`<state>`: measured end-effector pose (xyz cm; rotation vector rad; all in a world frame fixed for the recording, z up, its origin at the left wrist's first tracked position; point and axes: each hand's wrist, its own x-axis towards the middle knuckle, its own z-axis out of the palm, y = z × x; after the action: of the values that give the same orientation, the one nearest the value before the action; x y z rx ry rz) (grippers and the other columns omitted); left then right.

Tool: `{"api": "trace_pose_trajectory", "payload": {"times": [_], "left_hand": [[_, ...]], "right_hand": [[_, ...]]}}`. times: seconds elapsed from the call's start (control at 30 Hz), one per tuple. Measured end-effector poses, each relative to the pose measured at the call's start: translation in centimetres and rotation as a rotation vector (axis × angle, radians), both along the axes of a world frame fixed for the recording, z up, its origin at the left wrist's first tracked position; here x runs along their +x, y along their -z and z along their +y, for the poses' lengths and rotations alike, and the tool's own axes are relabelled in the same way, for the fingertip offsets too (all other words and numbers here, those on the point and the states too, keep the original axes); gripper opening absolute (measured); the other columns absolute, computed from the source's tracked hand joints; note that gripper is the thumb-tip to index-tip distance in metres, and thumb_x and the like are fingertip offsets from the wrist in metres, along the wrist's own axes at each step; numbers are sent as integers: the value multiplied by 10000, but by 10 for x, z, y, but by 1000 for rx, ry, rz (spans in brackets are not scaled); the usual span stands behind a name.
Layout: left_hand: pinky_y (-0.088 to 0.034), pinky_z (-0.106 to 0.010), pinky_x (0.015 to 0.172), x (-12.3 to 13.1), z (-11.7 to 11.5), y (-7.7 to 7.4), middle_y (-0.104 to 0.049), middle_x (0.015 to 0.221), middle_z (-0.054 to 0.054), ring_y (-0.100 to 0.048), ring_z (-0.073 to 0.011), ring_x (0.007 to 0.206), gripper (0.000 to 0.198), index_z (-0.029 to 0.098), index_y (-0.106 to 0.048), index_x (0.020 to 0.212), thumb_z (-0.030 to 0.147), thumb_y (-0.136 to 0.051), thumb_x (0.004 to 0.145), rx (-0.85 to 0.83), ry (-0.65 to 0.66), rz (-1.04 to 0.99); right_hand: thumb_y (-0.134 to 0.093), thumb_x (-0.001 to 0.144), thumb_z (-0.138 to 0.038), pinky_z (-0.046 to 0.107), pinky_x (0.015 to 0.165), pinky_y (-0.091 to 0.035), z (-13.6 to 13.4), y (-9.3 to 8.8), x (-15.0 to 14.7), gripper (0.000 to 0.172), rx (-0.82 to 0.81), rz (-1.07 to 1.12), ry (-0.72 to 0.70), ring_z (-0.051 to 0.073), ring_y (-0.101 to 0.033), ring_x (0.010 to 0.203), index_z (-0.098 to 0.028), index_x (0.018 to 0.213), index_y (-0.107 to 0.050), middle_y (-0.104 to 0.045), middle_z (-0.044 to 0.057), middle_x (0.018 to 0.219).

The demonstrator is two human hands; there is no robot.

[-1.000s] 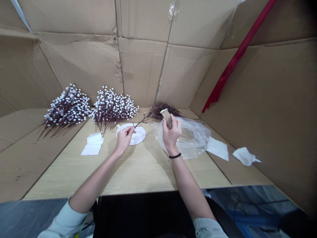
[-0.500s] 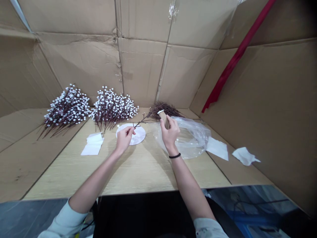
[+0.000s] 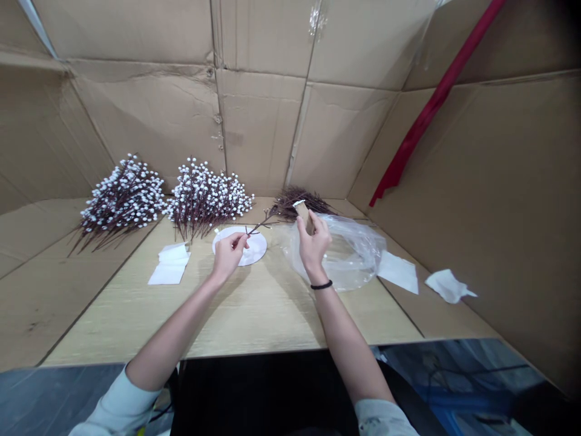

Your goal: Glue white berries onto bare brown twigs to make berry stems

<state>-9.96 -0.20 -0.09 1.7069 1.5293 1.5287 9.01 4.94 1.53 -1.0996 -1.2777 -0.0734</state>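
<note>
My left hand (image 3: 228,257) pinches a thin brown branched twig (image 3: 259,225) above a round white disc (image 3: 255,248). The twig slants up to the right, with small pale tips at its far end. In my right hand (image 3: 314,245) is a short tan stick (image 3: 303,212) with white stuff on its upper end, held upright and tilted. It is apart from the twig. Behind the stick lies a pile of bare brown twigs (image 3: 290,197). A clear plastic bag (image 3: 358,254) lies beneath and to the right of my right hand.
Two bunches of white-berried stems, one far left (image 3: 124,194) and one nearer the middle (image 3: 204,197), lie by the cardboard wall. White papers (image 3: 167,272) lie left, others (image 3: 399,271) right. A red strip (image 3: 426,115) hangs on the right wall.
My right hand and the stick have shifted slightly to the right. The twig's far end has moved a little down and left; my left hand has barely moved.
</note>
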Motion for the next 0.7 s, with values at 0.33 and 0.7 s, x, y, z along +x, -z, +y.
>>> {"api": "trace_pose_trajectory", "payload": {"times": [0.33, 0.7], "left_hand": [[-409, -246, 632, 0, 0, 1, -644, 675, -40, -588, -168, 722, 291, 161, -612, 641, 343, -433, 781, 9, 8, -4], [-403, -241, 644, 0, 0, 1, -643, 679, -40, -585, -161, 712, 295, 149, -610, 637, 337, -439, 787, 20, 17, 1]], "right_hand": [[-545, 758, -389, 340, 813, -448, -2, -2, -1, 372, -19, -4, -9, 191, -586, 901, -134, 1018, -622, -637, 119, 975], [-564, 740, -360, 351, 848, -433, 1, 1, 1, 384, -59, -21, 46, 200, -586, 910, -107, 1023, -624, -638, 133, 984]]}}
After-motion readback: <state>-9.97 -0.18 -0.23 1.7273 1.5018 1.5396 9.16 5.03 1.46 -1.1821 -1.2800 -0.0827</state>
